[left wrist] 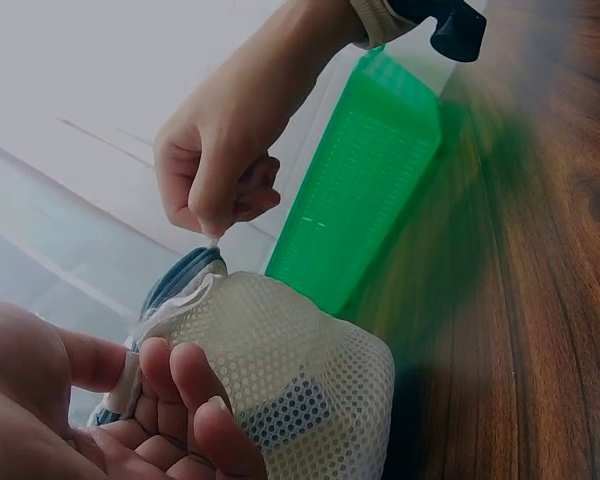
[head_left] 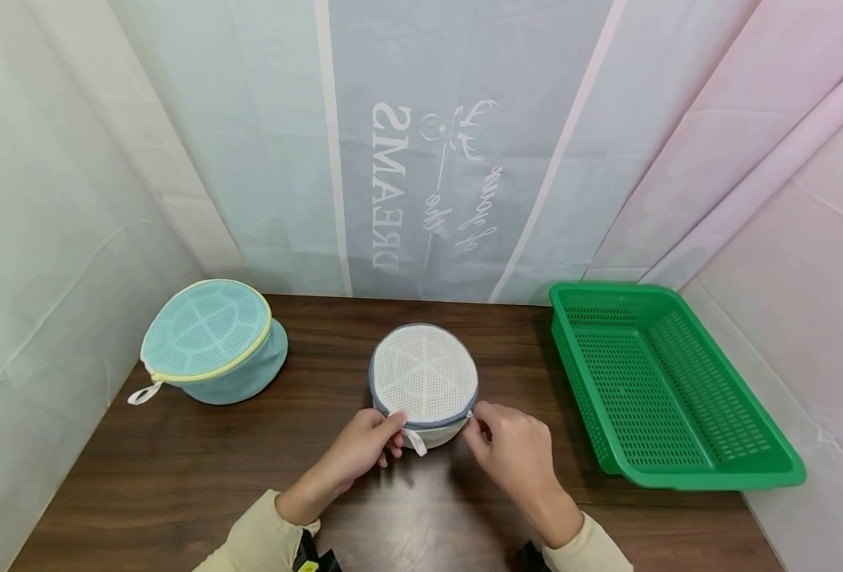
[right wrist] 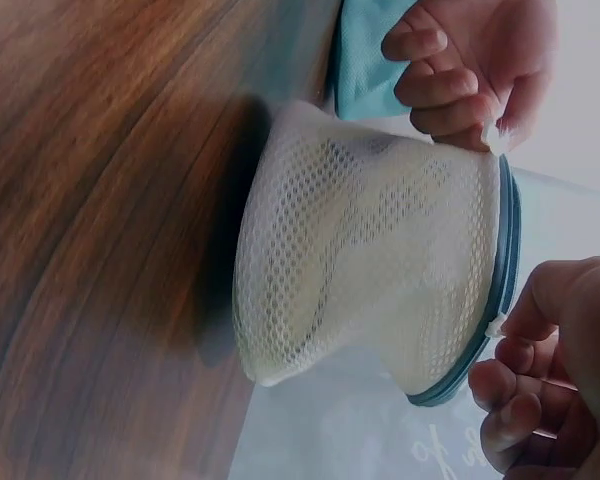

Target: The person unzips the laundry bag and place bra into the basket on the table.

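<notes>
Round white mesh bag with blue zipped rim now centred on the brown wooden table, front rim pinched by the left hand, white zip pull gripped by the right hand, flanked by a round teal, yellow-rimmed mesh bag and a rectangular green plastic basket.

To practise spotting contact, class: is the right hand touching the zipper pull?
Touching; the right wrist view shows the right hand pinching the white zipper pull.

Both hands are bare; the sleeves are pale beige. A black mount with a yellow mark sits by the left cuff, another by the right.
</notes>
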Motion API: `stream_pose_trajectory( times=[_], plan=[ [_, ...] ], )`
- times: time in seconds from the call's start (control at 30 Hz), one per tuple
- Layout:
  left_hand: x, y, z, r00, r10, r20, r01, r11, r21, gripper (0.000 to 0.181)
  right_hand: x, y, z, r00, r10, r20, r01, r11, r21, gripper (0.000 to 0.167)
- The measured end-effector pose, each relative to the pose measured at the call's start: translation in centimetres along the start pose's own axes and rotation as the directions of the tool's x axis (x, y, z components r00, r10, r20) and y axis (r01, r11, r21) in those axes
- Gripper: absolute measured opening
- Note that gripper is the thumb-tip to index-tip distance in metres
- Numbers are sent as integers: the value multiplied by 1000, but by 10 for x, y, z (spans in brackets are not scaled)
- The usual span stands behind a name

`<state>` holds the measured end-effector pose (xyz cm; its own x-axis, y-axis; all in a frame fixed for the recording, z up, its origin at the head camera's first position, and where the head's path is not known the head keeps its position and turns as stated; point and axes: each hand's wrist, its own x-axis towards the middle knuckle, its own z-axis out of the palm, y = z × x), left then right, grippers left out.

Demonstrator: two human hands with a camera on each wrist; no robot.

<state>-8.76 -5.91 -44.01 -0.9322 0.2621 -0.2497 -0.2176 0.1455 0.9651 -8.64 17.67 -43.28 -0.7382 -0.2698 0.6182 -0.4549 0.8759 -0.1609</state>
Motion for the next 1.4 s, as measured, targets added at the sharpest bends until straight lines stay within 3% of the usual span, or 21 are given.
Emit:
stream_pose_trajectory(
  times=[1.4],
  plan=[
    [-2,2,-4,999,-8,35,7,1000,19,35,8,26,0,998,57,21,-56,996,-65,34]
  ],
)
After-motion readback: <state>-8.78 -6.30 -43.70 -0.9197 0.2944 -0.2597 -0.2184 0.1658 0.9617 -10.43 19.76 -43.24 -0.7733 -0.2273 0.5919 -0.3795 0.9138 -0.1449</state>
